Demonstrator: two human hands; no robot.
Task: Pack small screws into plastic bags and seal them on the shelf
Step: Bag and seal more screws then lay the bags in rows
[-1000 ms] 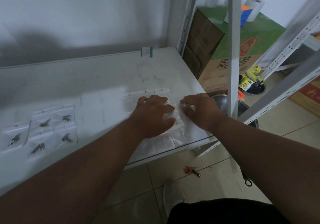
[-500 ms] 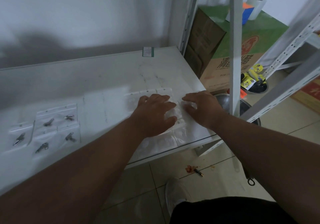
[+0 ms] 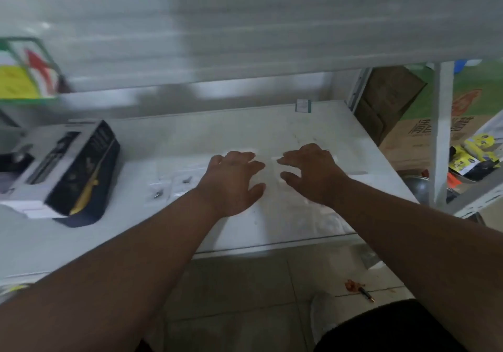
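The picture is blurred by motion. My left hand and my right hand are side by side over the white shelf, fingers spread and loosely bent, holding nothing. Clear plastic bags lie flat under and around the right hand, hard to make out. Left of my left hand lie small sealed bags with screws inside. A few of them are hidden by my left forearm.
A black and grey tool box lies on the shelf's left part. An upper shelf board hangs close overhead. A white upright post stands at the right, with cardboard boxes and a metal bowl behind it.
Both hands have come off the pile of clear bags and moved slightly apart, fingers now spread. The view has pulled back and swung, bringing the tool box and upper shelf into sight.
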